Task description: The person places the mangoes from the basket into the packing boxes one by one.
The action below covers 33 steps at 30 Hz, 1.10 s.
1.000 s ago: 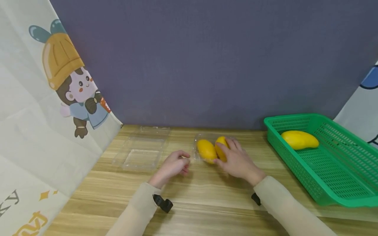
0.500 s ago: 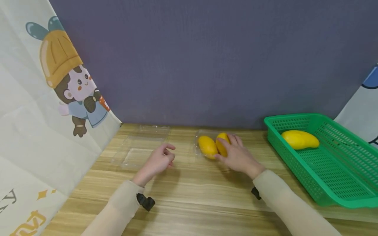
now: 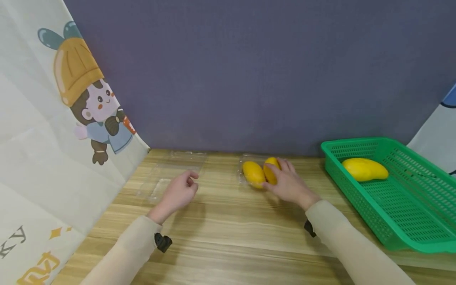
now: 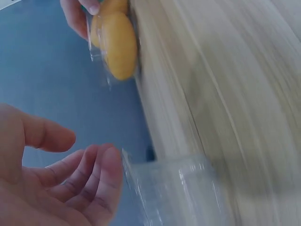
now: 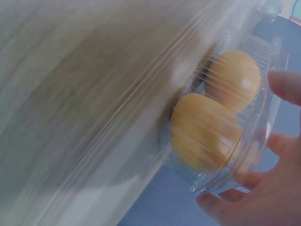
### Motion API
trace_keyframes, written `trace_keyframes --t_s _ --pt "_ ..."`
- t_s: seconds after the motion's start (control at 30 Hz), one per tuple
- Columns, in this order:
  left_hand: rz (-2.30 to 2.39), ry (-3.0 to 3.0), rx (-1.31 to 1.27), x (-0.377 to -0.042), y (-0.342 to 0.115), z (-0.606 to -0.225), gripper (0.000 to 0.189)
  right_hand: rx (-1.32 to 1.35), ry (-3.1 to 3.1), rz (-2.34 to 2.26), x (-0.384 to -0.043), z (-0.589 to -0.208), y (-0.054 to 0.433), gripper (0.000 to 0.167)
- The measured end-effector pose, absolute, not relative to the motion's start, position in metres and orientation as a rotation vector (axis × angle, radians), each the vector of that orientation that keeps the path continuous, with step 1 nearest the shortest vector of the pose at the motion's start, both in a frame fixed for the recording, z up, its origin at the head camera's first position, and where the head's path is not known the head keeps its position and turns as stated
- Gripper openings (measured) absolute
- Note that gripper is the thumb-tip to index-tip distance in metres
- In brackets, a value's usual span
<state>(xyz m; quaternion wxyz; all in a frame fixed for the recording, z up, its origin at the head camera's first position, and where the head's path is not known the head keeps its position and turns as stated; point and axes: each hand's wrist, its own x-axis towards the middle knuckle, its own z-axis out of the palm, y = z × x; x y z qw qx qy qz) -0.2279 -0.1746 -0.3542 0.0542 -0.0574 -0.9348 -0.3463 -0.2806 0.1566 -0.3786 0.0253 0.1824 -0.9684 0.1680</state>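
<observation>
Two yellow mangoes (image 3: 253,173) lie side by side in a clear plastic box (image 5: 256,141) near the back of the table. My right hand (image 3: 290,186) grips this box at its right end, thumb and fingers spread round its edge; the right wrist view shows the fingertips (image 5: 249,179) against the clear plastic. Over an open clear plastic box (image 3: 160,188) on the left, my left hand (image 3: 178,192) hovers with loosely bent fingers and nothing in them. In the left wrist view that box (image 4: 178,188) shows just beyond the fingertips.
A green plastic basket (image 3: 370,213) stands at the right with one yellow mango (image 3: 365,169) inside. A dark blue-grey panel (image 3: 228,79) rises behind the wooden table (image 3: 228,237). A white printed cloth (image 3: 35,158) hangs at the left.
My left hand has moved left, away from the filled box and over the open one. The filled box has slid slightly back with my right hand on it.
</observation>
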Motion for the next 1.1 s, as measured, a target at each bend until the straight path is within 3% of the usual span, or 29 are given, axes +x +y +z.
trace_keyframes --t_s 0.27,0.63,1.1 --pt "-1.000 -2.818 -0.210 -0.231 -0.191 -0.349 0.023 0.550 -3.013 0.549 -0.282 -0.376 0.158 0.071" --pt "-0.569 -2.775 -0.296 -0.238 -0.220 -0.353 0.021 0.533 -3.029 0.517 -0.290 -0.377 0.160 0.071" --pt "-0.294 -2.744 -0.246 -0.247 -0.261 -0.363 0.025 0.530 -3.044 0.531 -0.298 -0.376 0.162 0.071"
